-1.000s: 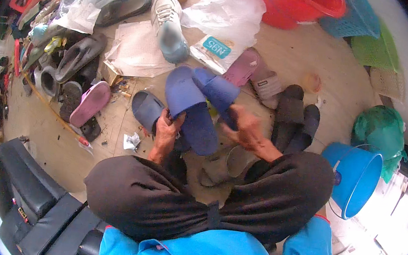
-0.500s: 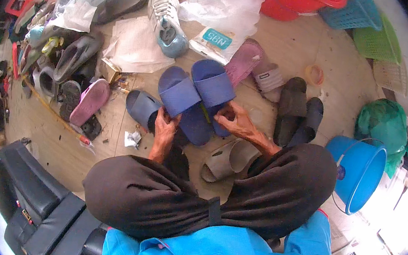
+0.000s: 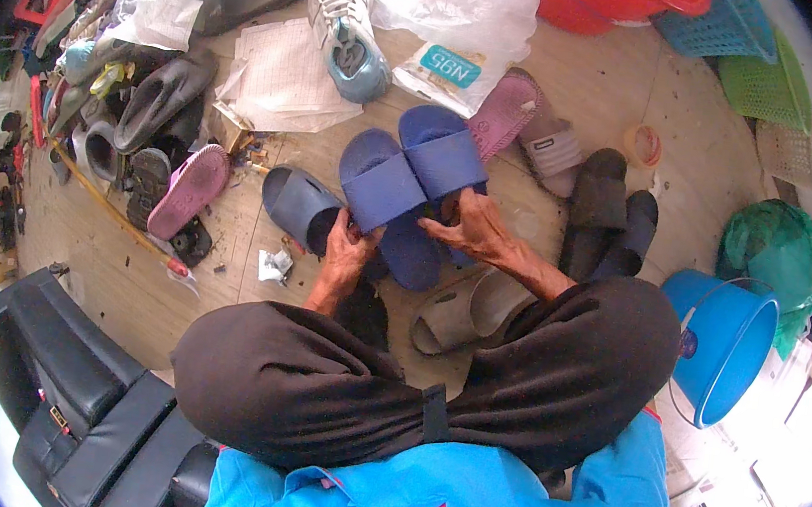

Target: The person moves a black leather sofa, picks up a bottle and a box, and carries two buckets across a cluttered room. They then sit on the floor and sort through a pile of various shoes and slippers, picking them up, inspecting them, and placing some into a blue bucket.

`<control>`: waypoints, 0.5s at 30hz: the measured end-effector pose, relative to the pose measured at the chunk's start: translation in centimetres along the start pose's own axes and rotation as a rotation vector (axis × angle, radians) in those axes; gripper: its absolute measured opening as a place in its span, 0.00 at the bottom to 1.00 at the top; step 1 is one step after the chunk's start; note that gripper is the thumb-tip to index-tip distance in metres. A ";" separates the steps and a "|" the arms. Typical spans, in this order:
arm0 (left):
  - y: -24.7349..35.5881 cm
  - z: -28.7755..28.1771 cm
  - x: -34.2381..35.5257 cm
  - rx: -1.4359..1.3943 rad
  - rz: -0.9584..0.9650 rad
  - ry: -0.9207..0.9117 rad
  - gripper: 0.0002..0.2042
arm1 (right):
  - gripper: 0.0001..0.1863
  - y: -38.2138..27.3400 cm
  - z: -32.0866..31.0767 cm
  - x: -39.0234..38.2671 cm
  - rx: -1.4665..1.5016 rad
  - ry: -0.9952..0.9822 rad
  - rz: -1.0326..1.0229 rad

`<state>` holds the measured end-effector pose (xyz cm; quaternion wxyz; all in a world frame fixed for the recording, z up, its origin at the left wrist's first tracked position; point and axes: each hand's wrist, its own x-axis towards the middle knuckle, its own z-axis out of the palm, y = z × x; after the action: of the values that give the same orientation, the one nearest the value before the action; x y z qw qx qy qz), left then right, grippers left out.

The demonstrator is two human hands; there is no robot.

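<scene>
Side by side in front of me are two blue slide sandals, toes pointing away: a left slide [image 3: 382, 189] and a right slide [image 3: 445, 161]. My left hand [image 3: 347, 255] is closed on the near edge of the left slide's strap. The fingers of my right hand [image 3: 479, 232] curl around the right slide beside its strap, partly hidden beneath it. A slate-blue slide [image 3: 294, 203] lies just left of my left hand. Close to my legs rests a taupe slide [image 3: 448, 320], partly covered by my right forearm and knee.
Mauve slides [image 3: 505, 110] and a dark brown slide [image 3: 599, 200] lie to the right. A blue bucket [image 3: 716, 349] stands beside my right knee. A white sneaker [image 3: 350, 42] sits on paper sheets [image 3: 281, 79]. Piled shoes [image 3: 157, 110] fill the left, with a black padded seat [image 3: 78, 366] nearer.
The whole view has shifted slightly, so everything sits a little further right and higher. Both hands keep hold of the blue slides, and my right fingers have tucked closer around the right one.
</scene>
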<state>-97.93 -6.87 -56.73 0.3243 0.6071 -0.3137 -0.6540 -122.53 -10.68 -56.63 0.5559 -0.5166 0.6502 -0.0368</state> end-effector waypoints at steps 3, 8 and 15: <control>-0.1 0.7 0.0 -0.009 -0.028 -0.004 0.27 | 0.36 -0.3 0.3 0.0 -0.191 0.083 -0.124; 1.5 1.7 -0.4 0.055 0.031 -0.033 0.27 | 0.22 0.9 0.6 0.9 -0.230 0.423 -0.588; 5.6 -1.9 0.0 0.077 0.007 -0.396 0.31 | 0.14 -1.9 -3.9 -2.0 -0.223 0.481 -0.762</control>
<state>-95.80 -10.23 -52.40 0.2352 0.4775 -0.3982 -0.7471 -124.62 -12.21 -52.56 0.2774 -0.7519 0.5246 -0.2871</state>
